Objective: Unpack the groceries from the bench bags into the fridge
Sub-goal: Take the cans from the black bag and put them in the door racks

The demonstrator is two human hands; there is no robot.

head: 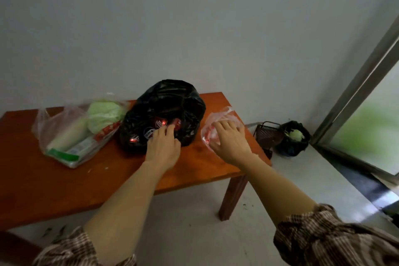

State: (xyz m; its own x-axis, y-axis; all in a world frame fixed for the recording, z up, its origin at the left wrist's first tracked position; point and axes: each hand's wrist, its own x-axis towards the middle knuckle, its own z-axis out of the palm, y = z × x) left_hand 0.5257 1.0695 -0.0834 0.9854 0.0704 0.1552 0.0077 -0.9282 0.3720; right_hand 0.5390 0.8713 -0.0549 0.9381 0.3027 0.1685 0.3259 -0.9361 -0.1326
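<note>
A black plastic bag (172,101) stands on the orange-brown wooden bench (203,162), its mouth open on several red drink cans (160,123). My left hand (163,147) is at the bag's front rim, fingers curled over the edge next to the cans. To the right lies a small clear pinkish bag (224,114); my right hand (228,140) rests on top of it with the fingers spread. At the left a clear bag (64,136) holds a green cabbage (103,114), a white radish (71,134) and a flat packet.
A grey wall runs right behind the bench. On the floor at the right stand a dark basket (268,136) and a small black-lined bin (294,138) with green scraps. A sliding door frame (362,80) fills the far right. The fridge is out of view.
</note>
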